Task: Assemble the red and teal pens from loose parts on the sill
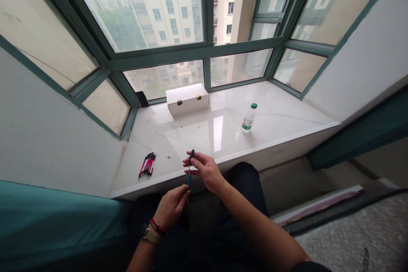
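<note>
In front of the ledge, both my hands are on a slim pen-like stick, held upright. It has a black upper end, a thin pale middle and a teal lower part. My left hand pinches the lower end between thumb and fingers. Higher up, my right hand grips the black end with thumb and forefinger, its other fingers stretched out. Whether the stick is one piece or two parts fitted together, I cannot tell. To the left on the ledge lies a bundle of several red, white and black pens.
The white marble ledge runs below the windows. On it stand a white box and a clear bottle with a green cap. Small dark bits lie about, one near the pens. A teal curtain hangs at left.
</note>
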A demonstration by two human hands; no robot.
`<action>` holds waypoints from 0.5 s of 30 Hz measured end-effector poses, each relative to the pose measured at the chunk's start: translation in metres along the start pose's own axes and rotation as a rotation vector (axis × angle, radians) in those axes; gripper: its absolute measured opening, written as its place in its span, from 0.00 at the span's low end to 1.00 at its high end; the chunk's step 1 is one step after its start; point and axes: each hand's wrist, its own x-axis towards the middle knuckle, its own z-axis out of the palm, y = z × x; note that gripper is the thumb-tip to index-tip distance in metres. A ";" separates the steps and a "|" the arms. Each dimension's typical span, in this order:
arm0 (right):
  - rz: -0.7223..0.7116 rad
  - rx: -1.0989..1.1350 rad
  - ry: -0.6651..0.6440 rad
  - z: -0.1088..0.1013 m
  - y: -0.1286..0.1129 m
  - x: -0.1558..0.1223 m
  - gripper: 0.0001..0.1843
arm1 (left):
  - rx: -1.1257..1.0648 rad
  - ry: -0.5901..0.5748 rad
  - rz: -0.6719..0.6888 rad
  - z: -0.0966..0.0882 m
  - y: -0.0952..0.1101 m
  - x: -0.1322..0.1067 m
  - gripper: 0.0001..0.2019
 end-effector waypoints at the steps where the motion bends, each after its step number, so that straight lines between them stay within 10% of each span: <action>1: -0.001 -0.001 0.000 -0.001 0.001 0.000 0.23 | 0.004 0.000 -0.001 0.000 0.000 0.000 0.15; 15: 0.093 -0.221 -0.102 -0.012 0.014 -0.004 0.21 | 0.039 0.049 -0.014 -0.006 0.005 0.000 0.14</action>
